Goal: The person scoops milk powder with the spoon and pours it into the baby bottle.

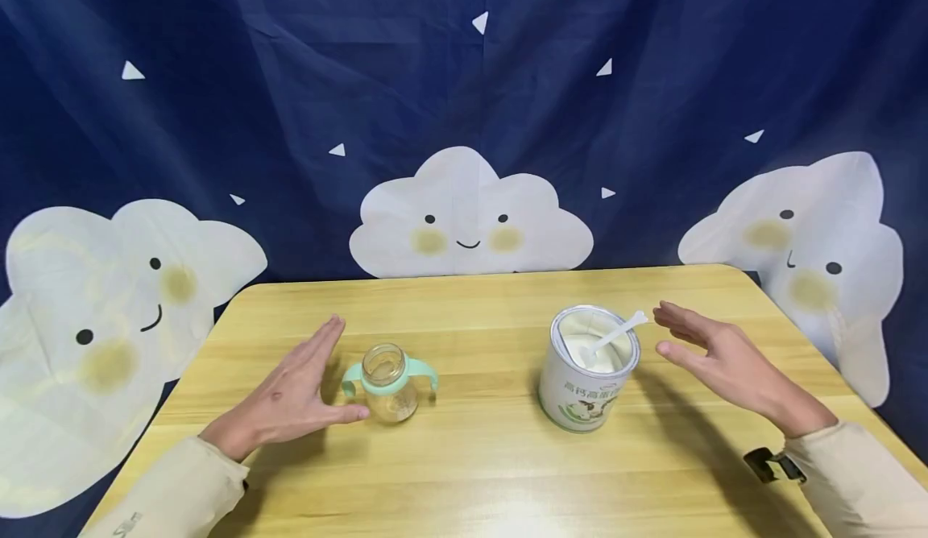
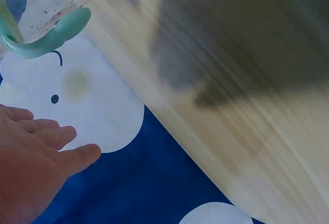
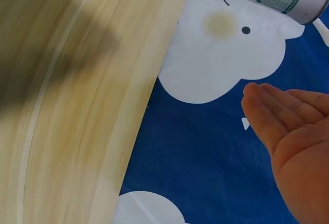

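Observation:
An uncapped clear baby bottle (image 1: 391, 397) with two mint-green handles (image 1: 423, 369) stands upright on the table. My left hand (image 1: 293, 385) hovers just left of it, fingers straight and thumb pointing toward the bottle. Right of the middle stands an open milk powder can (image 1: 580, 397), white with a cow picture. A white scoop (image 1: 622, 331) leans in the can, its handle sticking out over the rim. To the right of the can my right hand (image 1: 725, 357) is held in the air, fingers extended and holding nothing. Both wrist views show the palms bare.
The light wooden table (image 1: 471, 457) has rounded far corners. Behind it hangs a dark blue curtain (image 1: 406, 63) printed with smiling white clouds (image 1: 471, 200) and small white triangles. A dark band with a buckle (image 1: 774, 465) hangs at my right sleeve.

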Action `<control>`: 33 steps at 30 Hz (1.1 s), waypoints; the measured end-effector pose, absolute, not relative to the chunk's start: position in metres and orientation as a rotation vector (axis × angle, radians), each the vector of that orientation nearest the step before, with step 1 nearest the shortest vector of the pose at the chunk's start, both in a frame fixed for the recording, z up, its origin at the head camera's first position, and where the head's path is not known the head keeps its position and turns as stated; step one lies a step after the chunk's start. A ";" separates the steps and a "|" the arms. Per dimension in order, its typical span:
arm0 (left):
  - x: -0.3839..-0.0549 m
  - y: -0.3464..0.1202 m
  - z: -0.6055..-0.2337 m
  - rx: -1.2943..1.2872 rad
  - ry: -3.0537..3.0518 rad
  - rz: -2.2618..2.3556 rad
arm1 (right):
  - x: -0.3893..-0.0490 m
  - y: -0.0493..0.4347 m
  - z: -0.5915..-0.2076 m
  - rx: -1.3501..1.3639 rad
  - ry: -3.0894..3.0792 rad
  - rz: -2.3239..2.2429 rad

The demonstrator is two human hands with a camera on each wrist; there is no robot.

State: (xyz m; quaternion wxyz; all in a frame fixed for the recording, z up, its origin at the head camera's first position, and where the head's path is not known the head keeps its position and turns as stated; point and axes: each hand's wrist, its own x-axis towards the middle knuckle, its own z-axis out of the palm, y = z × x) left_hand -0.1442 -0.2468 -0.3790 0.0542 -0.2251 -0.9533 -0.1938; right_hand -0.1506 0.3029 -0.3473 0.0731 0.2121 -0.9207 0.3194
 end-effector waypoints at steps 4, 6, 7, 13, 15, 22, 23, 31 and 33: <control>-0.147 -0.244 -0.380 -0.681 -2.887 -0.627 | -0.152 0.301 -0.348 0.645 -2.702 1.022; -0.147 -0.242 -0.380 -0.677 -2.887 -0.645 | -0.152 0.299 -0.348 0.643 -2.676 1.049; -0.147 -0.241 -0.381 -0.675 -2.888 -0.656 | -0.152 0.299 -0.348 0.641 -2.665 1.062; -0.148 -0.238 -0.380 -0.623 -2.916 -0.751 | -0.152 0.295 -0.346 0.607 -2.628 1.152; -0.148 -0.238 -0.381 -0.598 -2.925 -0.786 | -0.152 0.295 -0.346 0.596 -2.629 1.184; -0.148 -0.236 -0.383 -0.553 -2.919 -0.923 | -0.153 0.293 -0.345 0.573 -2.621 1.268; -0.148 -0.235 -0.384 -0.552 -2.916 -0.944 | -0.153 0.292 -0.345 0.571 -2.618 1.284; -0.148 -0.233 -0.388 -0.547 -2.887 -1.005 | -0.153 0.288 -0.343 0.542 -2.590 1.343; -0.149 -0.233 -0.389 -0.546 -2.878 -1.016 | -0.154 0.287 -0.343 0.531 -2.584 1.342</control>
